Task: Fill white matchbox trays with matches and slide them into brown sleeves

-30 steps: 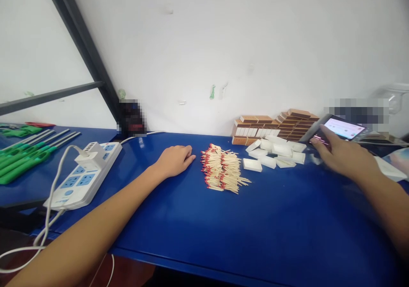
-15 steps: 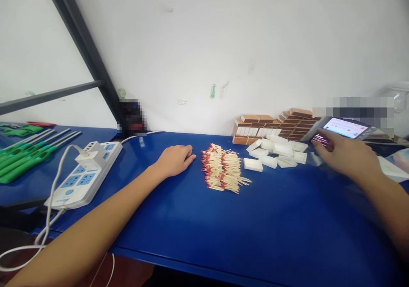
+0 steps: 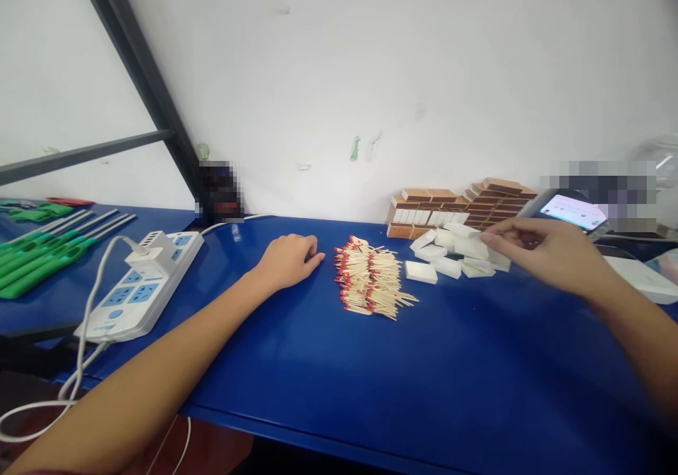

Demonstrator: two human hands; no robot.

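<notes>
My left hand (image 3: 289, 260) rests on the blue table (image 3: 328, 376), its fingers loosely bent and the thumb apart, with nothing visible in it. Just right of it lies a pile of loose matches (image 3: 371, 277) with red heads. Over the right edge of a heap of white matchbox trays (image 3: 445, 268) hovers my right hand (image 3: 551, 253). Its thumb and index finger point left, their tips close together, and I see nothing held between them. Whether the fingertips touch a tray is unclear. Behind the trays, brown matchboxes (image 3: 429, 196) are stacked against the wall.
At the left lies a white power strip (image 3: 159, 305) with a plug and cable. Farther left are several green-handled tools (image 3: 47, 270) by a dark metal frame (image 3: 132, 65). A phone with a lit screen (image 3: 575, 210) and a white box (image 3: 643, 277) are at the right.
My right hand has moved left, away from the phone, to the edge of the white trays. My left hand has stayed in place beside the matches.
</notes>
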